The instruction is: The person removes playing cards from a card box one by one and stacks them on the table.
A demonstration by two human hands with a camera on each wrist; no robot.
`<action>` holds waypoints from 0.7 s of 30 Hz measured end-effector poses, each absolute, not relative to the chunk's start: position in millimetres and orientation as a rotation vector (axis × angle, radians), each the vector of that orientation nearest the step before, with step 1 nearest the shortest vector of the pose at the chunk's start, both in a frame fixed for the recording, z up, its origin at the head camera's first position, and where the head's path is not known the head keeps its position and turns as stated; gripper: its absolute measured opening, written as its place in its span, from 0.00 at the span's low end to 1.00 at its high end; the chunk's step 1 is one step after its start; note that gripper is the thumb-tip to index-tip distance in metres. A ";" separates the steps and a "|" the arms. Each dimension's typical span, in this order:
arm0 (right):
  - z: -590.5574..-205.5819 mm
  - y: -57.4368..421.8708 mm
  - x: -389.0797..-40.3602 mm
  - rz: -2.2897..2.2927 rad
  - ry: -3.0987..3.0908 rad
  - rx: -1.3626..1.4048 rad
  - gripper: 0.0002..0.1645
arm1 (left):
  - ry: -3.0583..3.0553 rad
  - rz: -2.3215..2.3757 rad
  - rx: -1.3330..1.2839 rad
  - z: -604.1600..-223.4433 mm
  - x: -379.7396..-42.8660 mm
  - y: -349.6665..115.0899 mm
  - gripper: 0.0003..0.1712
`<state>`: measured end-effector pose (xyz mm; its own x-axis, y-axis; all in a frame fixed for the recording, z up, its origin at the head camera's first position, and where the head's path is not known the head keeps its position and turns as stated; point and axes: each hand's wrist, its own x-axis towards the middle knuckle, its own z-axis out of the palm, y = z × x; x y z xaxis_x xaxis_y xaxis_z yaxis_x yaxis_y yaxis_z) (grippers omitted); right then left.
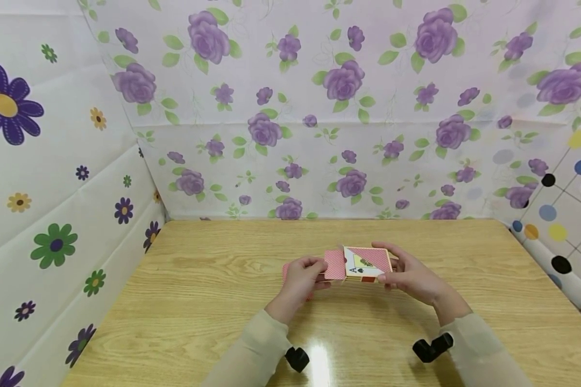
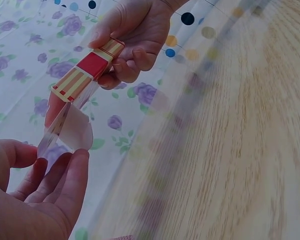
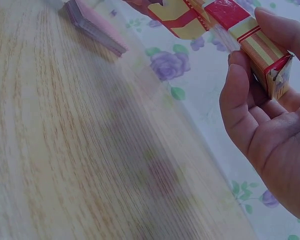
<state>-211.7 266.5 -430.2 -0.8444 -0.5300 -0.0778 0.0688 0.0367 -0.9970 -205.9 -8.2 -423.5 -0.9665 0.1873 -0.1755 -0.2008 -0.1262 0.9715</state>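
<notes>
My sleeves (image 1: pixel 252 349) lie nearest, my left fingers (image 2: pixel 76 177) pinching the flap (image 2: pixel 77 127) of the card box (image 1: pixel 368 262) my right fingers (image 3: pixel 236 90) grip above the bench (image 1: pixel 174 301), toward its far edge, where bending too hard could tear that flap.

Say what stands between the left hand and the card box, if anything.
Only a red-patterned card or flap, jutting from the card box; the left hand pinches it. Nothing else visible intervenes.

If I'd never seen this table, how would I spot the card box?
Look over the wooden table to the right hand. It holds the card box. Unlike the pink card stack lying on the table, the box shows a letter A and a spade.
</notes>
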 end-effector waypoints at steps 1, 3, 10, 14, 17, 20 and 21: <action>-430.4 266.5 -211.6 -1.859 1.889 -0.469 0.47 | 1.883 2.184 -0.019 -425.4 -206.6 -8.6 0.13; -430.6 266.6 -211.4 -1.859 1.885 -0.478 0.47 | 1.887 2.181 -0.022 -428.0 -207.6 -9.5 0.13; -431.4 267.0 -211.5 -1.863 1.871 -0.529 0.46 | 1.887 2.184 -0.023 -429.3 -208.1 -12.7 0.12; -431.6 266.9 -211.9 -1.865 1.865 -0.526 0.46 | 1.895 2.183 -0.021 -428.0 -207.7 -14.3 0.13; -431.6 267.0 -212.0 -1.865 1.865 -0.520 0.46 | 1.896 2.186 -0.029 -427.6 -207.5 -15.3 0.12; -431.5 267.1 -211.8 -1.862 1.874 -0.512 0.46 | 1.891 2.190 -0.040 -428.2 -208.0 -16.2 0.12; -431.6 267.2 -211.8 -1.861 1.876 -0.508 0.46 | 1.887 2.192 -0.042 -428.5 -208.2 -16.5 0.12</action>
<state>-211.8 267.2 -431.6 -0.8326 -0.5511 -0.0558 0.0513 0.0237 -0.9984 -208.2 -16.5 -428.5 -0.9687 0.1681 -0.1824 -0.2054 -0.1311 0.9699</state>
